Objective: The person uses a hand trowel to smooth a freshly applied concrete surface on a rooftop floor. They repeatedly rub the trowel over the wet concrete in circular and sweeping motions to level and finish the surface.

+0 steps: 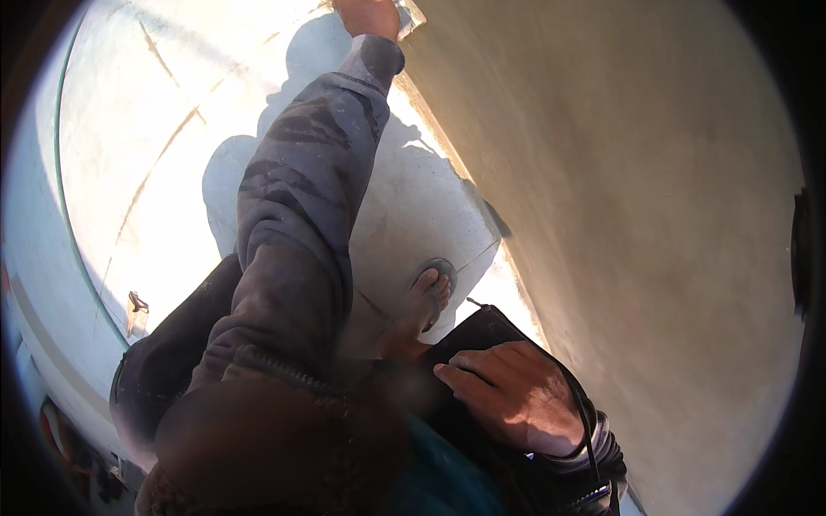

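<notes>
My left arm, in a grey sleeve with dark wet-looking patches, stretches forward along the base of the wall. At the top edge of the picture my left hand (370,15) is cut off, so its fingers are hidden. A small pale piece (412,19) shows right beside it; whether the hand grips it I cannot tell. My right hand (516,391) lies palm down with loose, slightly spread fingers on black cloth (490,331) over my bent right leg. It holds nothing. A thin dark cord (585,404) runs past its wrist.
A smooth beige-grey wall (637,215) rises on the right. The pale floor (155,155) has brown joint lines and strong shadows. My foot in a dark sandal (434,279) stands near the wall. A small brownish scrap (136,314) lies left of my left knee (172,348).
</notes>
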Demonstrator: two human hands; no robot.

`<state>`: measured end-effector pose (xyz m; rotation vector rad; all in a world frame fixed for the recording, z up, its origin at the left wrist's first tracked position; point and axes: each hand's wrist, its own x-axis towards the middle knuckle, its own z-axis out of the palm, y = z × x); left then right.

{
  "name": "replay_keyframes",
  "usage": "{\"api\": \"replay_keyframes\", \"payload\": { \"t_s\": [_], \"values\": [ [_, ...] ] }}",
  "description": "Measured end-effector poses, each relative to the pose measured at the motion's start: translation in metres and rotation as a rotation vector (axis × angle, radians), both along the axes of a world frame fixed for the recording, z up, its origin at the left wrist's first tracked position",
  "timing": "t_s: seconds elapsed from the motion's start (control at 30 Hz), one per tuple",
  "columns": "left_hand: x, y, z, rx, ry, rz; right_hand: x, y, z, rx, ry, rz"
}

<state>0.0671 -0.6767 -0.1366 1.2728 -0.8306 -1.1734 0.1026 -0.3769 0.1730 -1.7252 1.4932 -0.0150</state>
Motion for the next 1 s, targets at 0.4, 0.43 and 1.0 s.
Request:
{"api": "replay_keyframes", "payload": {
  "t_s": [0.4, 0.43, 1.0],
  "values": [
    [0.002, 0.012, 0.003, 0.057, -0.020, 0.018, -0.008, -0.037, -0.014, 0.044, -0.209, -0.102],
    [0.032, -0.066, -0.011, 0.080, -0.057, 0.049, -0.008, -0.042, -0.014, 0.051, -0.219, -0.085],
    [0.056, -0.102, -0.017, 0.049, -0.031, -0.032, 0.010, -0.072, -0.030, -0.340, -0.045, 0.385]
  ]
}}
